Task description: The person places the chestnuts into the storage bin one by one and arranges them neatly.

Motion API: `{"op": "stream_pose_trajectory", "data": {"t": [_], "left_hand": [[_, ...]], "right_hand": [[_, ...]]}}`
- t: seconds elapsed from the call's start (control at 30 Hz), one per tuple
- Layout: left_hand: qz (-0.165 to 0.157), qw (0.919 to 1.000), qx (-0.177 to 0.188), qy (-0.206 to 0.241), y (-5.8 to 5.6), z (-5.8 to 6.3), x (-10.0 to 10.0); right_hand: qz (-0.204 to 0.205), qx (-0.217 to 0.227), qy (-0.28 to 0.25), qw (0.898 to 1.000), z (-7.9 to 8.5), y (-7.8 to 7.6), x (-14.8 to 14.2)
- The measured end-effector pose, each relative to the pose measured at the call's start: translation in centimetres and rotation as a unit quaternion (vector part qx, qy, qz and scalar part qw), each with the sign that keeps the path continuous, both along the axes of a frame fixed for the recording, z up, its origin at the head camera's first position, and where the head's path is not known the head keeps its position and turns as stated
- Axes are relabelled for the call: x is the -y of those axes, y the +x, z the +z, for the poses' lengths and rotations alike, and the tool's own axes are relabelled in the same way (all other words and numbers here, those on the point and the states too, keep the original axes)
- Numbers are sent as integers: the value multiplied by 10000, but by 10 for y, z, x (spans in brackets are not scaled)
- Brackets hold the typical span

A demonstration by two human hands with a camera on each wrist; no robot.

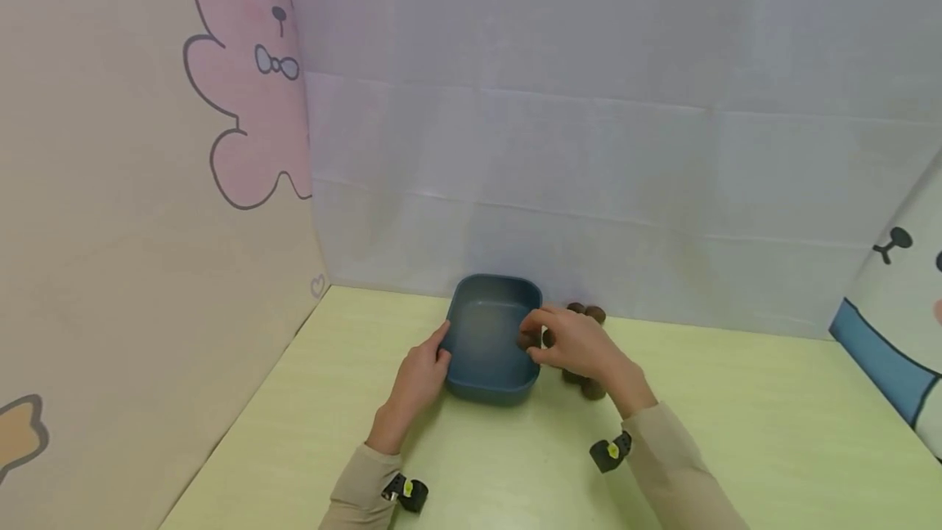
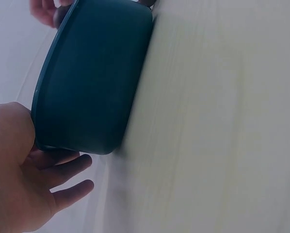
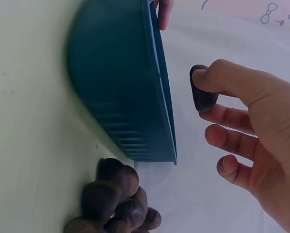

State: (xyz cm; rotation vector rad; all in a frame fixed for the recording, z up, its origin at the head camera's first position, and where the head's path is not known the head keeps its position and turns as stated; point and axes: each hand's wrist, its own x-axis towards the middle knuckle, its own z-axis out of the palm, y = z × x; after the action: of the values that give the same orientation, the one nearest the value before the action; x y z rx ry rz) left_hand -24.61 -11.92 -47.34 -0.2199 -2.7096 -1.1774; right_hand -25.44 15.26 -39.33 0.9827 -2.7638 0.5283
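In the head view, my left hand is gripping the left side of the blue container, which is standing on the pale yellow-green table near the white backdrop. My right hand is reaching over the container's right rim, fingers curving in to pinch one dark brown nut. More nuts are lying on the table just beside the container's right wall, partly hidden under that hand. In the left wrist view, the base of my left thumb is resting against the rim while other fingers are fanning loosely apart past the outer wall; the thumb's tip is hiding behind the container, so I cannot tell how firmly it is pressing. In the right wrist view, my right thumb is pressing on the nut's face and a finger is touching its lower edge, while two more fingers are curling loosely away from it. The pinched nut is hanging apart from the rim, and the others are clustering together near the container's outer wall.
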Motion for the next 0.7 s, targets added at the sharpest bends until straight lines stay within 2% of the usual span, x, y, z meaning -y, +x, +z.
{"op": "stream_pose_trajectory", "data": {"t": [0.27, 0.7], "left_hand": [[11, 10000, 42, 80, -1, -1, 0], [-46, 9998, 127, 118, 3, 1, 0]], "right_hand": [[137, 307, -149, 9993, 8, -17, 22], [81, 532, 92, 9985, 6, -48, 46]]}}
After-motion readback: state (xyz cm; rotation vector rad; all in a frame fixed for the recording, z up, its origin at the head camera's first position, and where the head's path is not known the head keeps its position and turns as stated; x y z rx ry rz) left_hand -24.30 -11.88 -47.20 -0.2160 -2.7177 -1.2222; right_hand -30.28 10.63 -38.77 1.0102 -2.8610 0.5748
